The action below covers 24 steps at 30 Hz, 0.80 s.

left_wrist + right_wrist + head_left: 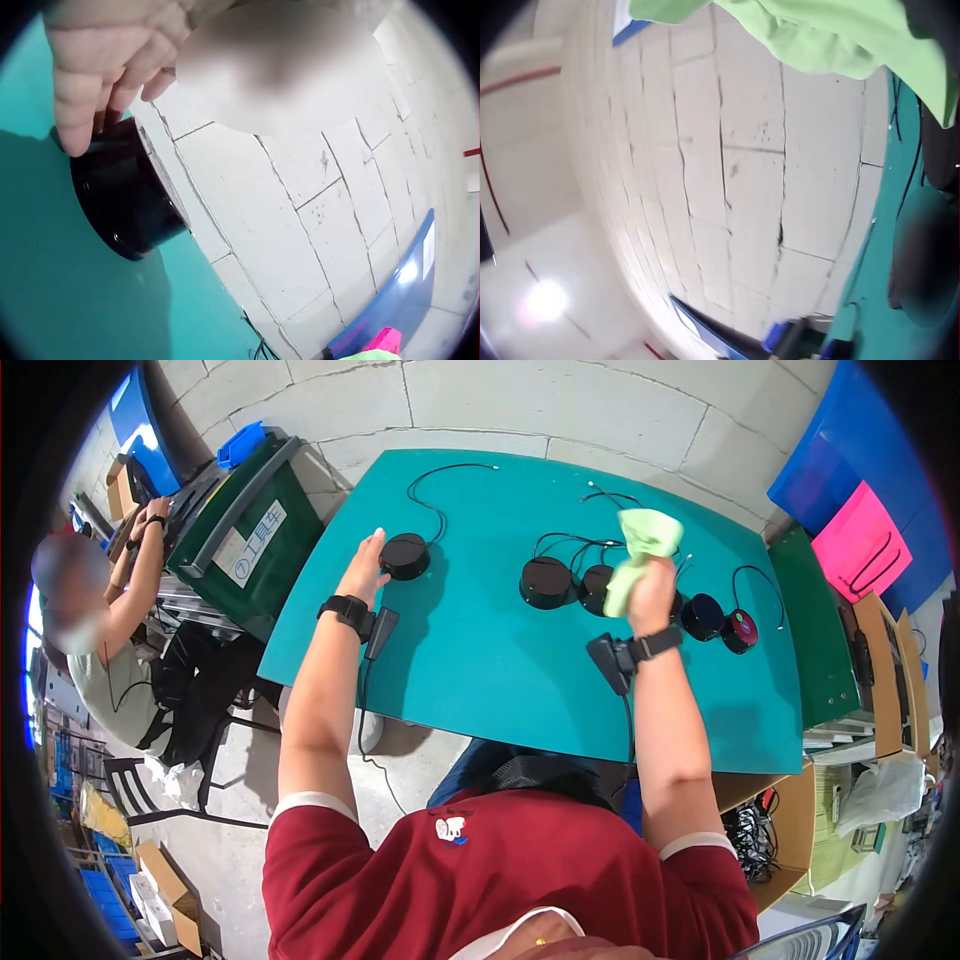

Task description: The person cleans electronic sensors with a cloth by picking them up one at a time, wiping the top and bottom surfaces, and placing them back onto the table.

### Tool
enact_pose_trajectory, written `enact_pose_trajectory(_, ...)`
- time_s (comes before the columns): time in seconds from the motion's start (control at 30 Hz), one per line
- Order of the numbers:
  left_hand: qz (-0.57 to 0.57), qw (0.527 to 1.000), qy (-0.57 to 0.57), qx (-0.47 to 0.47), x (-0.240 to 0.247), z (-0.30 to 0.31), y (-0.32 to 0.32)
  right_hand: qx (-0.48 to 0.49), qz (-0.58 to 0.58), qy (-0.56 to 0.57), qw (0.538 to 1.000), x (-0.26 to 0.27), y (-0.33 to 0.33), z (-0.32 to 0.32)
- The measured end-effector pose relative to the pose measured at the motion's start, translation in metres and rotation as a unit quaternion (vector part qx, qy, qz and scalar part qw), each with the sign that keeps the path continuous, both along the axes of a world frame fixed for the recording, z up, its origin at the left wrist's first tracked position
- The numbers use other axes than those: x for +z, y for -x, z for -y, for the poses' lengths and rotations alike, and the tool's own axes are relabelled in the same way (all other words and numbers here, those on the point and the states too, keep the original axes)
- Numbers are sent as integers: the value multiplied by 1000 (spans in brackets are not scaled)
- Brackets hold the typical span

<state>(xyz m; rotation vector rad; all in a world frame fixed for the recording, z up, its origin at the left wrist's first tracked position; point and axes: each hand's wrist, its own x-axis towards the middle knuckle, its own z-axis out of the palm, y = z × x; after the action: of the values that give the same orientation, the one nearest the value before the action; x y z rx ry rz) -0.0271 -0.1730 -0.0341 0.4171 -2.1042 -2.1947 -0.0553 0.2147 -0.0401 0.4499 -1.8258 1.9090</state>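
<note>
Above the green table point(480, 685), a pale cloth point(652, 532) is clenched in the raised right hand point(652, 595). The near-left black case point(405, 557) is touched by the left hand point(362, 572), fingers relaxed. Other cases point(546, 582) are partly hidden.

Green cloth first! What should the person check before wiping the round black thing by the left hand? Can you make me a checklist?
If wiping comes next, I'd check:

1. Green cloth held: ok, it's in the right hand.
2. Left hand at the round black thing: ok, its fingers touch the edge.
3. Round black thing flat on the table: ok.
4. Cloth touching it: not ok, the cloth is up in the air, away from it.
5. Cable away from the left hand: ok, it lies toward the wall.
6. Black thing clean: cannot tell, dust would be too small to see.
</note>
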Motion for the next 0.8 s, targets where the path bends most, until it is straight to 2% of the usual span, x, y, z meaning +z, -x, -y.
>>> enact_pose_trajectory(0.03,-10,1000,4,2,0,-2,-2,22,63,-51,996,15,-8,17)
enact_pose_trajectory(0.07,-12,1000,0,2,2,-4,-4,50,90,-215,971,13,4,21)
enact_pose_trajectory(0.1,-10,1000,0,19,5,-7,-6,27,8,-299,954,26,-8,42)
enact_pose_trajectory(0.17,-10,999,-3,37,14,-9,-9,3,13,-364,931,28,-6,49)
enact_pose_trajectory(0.23,-112,991,-5,78,27,-12,-13,-14,8,-367,930,36,-6,47)
enact_pose_trajectory(0.27,-111,991,-7,78,34,-15,-17,-32,6,-366,930,40,-7,46)
enact_pose_trajectory(0.3,-180,978,-71,83,44,-23,-22,-33,8,-367,930,43,-8,47)
enact_pose_trajectory(0.33,-246,956,-134,85,55,-31,-26,-33,7,-422,906,47,-8,47)
enact_pose_trajectory(0.37,-245,956,-135,82,65,-42,-30,-33,6,-476,879,49,-8,46)
enact_pose_trajectory(0.4,-271,937,-210,59,75,-55,-35,-36,8,-478,878,50,-10,47)
enact_pose_trajectory(0.43,-295,912,-284,36,79,-68,-37,-16,-13,-529,848,50,-11,52)
enact_pose_trajectory(0.57,-287,882,-373,-12,75,-123,-34,42,-17,-665,745,43,-14,71)
enact_pose_trajectory(0.63,-252,906,-339,-34,60,-144,-28,61,-3,-713,698,45,-12,82)
enact_pose_trajectory(0.73,-227,911,-341,-48,38,-155,-20,63,15,-734,676,45,-9,88)
enact_pose_trajectory(0.8,-222,910,-345,-55,29,-156,-17,95,61,-758,643,44,-5,90)
